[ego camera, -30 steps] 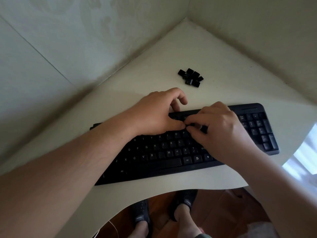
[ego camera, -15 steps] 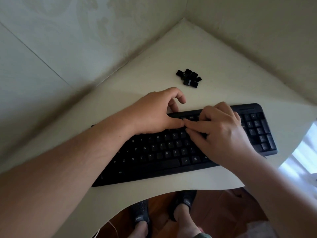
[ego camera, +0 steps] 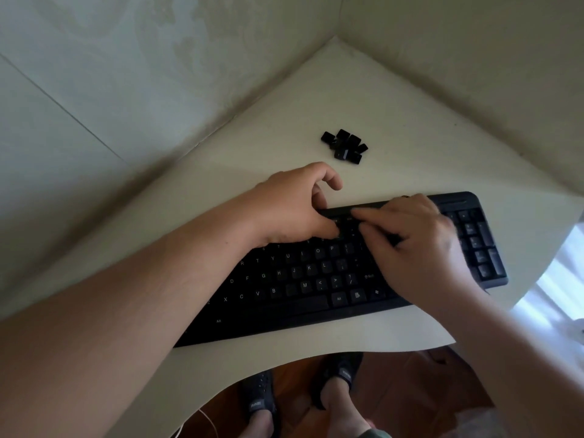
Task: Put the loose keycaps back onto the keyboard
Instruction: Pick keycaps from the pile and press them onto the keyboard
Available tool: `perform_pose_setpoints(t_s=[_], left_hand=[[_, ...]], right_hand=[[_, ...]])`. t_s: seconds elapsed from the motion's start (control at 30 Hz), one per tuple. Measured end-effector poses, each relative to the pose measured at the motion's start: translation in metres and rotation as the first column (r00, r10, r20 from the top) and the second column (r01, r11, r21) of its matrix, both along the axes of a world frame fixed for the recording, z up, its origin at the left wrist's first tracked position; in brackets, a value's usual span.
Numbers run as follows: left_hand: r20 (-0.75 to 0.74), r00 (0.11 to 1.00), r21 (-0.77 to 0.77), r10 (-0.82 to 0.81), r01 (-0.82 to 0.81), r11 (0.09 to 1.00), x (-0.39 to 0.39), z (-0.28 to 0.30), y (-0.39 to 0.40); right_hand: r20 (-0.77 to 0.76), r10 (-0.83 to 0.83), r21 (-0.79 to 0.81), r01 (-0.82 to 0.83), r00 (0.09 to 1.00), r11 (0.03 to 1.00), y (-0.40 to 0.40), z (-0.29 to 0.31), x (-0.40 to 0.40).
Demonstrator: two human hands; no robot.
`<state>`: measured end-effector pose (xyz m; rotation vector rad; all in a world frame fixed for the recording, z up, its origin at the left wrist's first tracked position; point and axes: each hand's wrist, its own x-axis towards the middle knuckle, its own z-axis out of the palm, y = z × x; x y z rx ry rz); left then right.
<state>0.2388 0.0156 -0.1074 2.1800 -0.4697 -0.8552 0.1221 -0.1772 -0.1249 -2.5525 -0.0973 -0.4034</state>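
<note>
The black keyboard (ego camera: 316,289) lies slanted across the white desk. Several loose black keycaps (ego camera: 344,147) sit in a small pile on the desk behind it. My left hand (ego camera: 294,210) rests at the keyboard's top edge, with the thumb pressing on the number row and the other fingers loosely curled above the desk. My right hand (ego camera: 417,248) lies over the right part of the main key block, blurred, its fingers stretched left onto the top rows close to the left thumb. I see no keycap in either hand. The keys under both hands are hidden.
The white desk (ego camera: 395,99) fits into a wall corner, with walls close behind and on the left. Its curved front edge runs just below the keyboard. My feet in dark shoes (ego camera: 341,374) stand on the wooden floor beneath. Bright light falls at the right edge.
My right hand's fingers have straightened and slid up from the middle rows to the top rows. The left hand has hardly moved. The keycap pile is unchanged.
</note>
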Motion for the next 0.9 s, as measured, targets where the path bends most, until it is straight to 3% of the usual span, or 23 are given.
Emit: perform_pose_setpoints(t_s=[0.07,0.17,0.33,0.43,0.6,0.9], left_hand=[[-0.051,0.998,-0.028,0.030,-0.031,0.999,0.002,0.001,0.000],[0.007,1.000,0.025,0.006,-0.006,1.000,0.001,0.000,-0.003],[0.041,0.998,0.089,-0.056,0.052,0.995,0.004,0.001,-0.008],[0.001,0.995,0.039,-0.099,0.099,0.994,0.011,0.008,-0.005],[0.151,0.989,-0.077,0.002,0.010,0.997,0.018,0.009,-0.002],[0.154,0.988,-0.148,0.028,-0.005,0.989,0.013,0.003,0.008]], right_hand=[[-0.014,-0.138,0.025,0.138,0.990,0.990,-0.007,0.008,0.005],[-0.096,-0.257,0.031,0.260,0.962,0.965,-0.017,0.017,0.021],[-0.184,-0.277,-0.029,0.277,0.943,0.960,-0.018,0.021,0.057],[-0.205,-0.250,-0.059,0.243,0.946,0.968,-0.012,0.014,0.078],[-0.254,-0.259,-0.188,0.216,0.932,0.958,-0.001,0.009,0.101],[-0.258,-0.276,-0.284,0.200,0.926,0.938,0.006,0.014,0.098]])
